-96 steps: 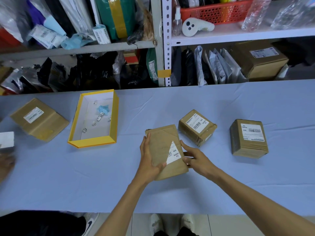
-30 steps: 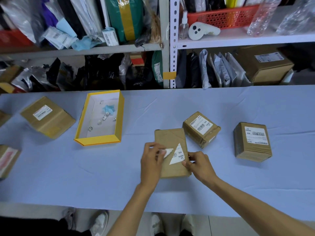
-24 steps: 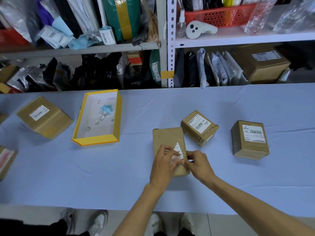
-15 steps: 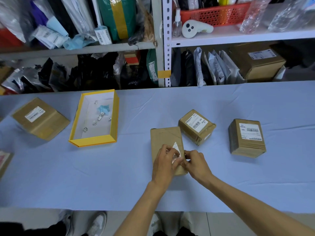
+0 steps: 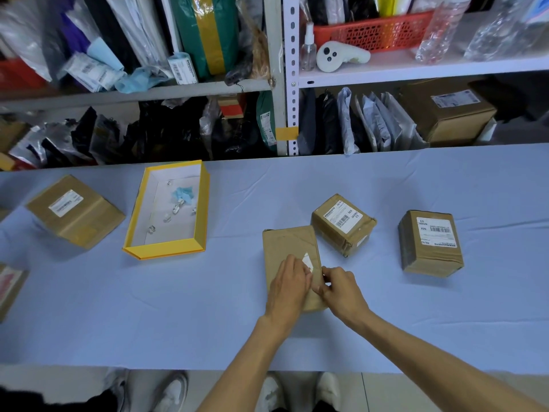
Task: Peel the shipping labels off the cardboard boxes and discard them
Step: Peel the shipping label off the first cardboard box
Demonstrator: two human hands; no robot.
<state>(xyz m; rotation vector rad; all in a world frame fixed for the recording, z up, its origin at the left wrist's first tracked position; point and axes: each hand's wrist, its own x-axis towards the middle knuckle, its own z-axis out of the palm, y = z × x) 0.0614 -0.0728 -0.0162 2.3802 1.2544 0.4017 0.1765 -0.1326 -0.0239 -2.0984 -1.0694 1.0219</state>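
Observation:
A flat brown cardboard box (image 5: 286, 243) lies on the table in front of me. Only a small white piece of its shipping label (image 5: 307, 261) shows between my hands. My left hand (image 5: 289, 282) rests on the box's near half with its fingertips closed on that label. My right hand (image 5: 341, 289) pinches the box's right edge just beside the label. Two more labelled boxes stand to the right, one close by (image 5: 341, 223) and one further off (image 5: 429, 243). Another labelled box (image 5: 74, 211) sits at the far left.
An open yellow tray (image 5: 132, 248) holding small paper scraps lies left of centre. A box (image 5: 9, 288) pokes in at the left edge. Shelves (image 5: 279, 84) packed with bags and parcels stand behind the table. Shoes show beneath the table's near edge.
My left hand moved from the box's left side onto the label and lifted a corner. Both hands have since closed in over the label, so less of it shows.

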